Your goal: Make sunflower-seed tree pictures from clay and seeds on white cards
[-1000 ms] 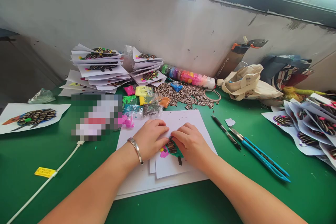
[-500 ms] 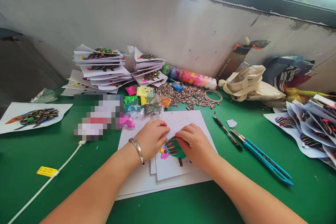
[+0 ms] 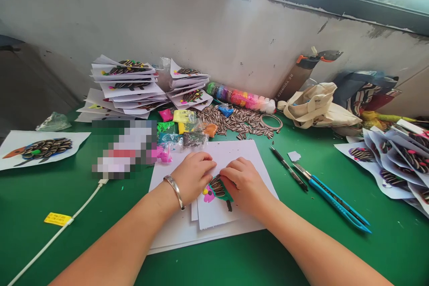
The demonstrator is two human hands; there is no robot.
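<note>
A small white paper card lies on larger white sheets. On the card is a green clay shape covered with several striped sunflower seeds, with a pink clay piece at its left and a dark leg below. My right hand is closed in a pinch at the shape's upper edge, its fingertips on a sunflower seed that they mostly hide. My left hand, a silver bangle at its wrist, rests on the card's left side with loosely bent fingers apart; nothing shows in it.
Behind are loose sunflower seeds, clay packets and stacked seed pictures. A pen and blue utility knife lie right, near more pictures. A white cable crosses the left.
My right hand has shifted slightly left and its fingertips press lower against the seeds, covering more of the green shape. My left hand stays in place. The view has moved a little.
</note>
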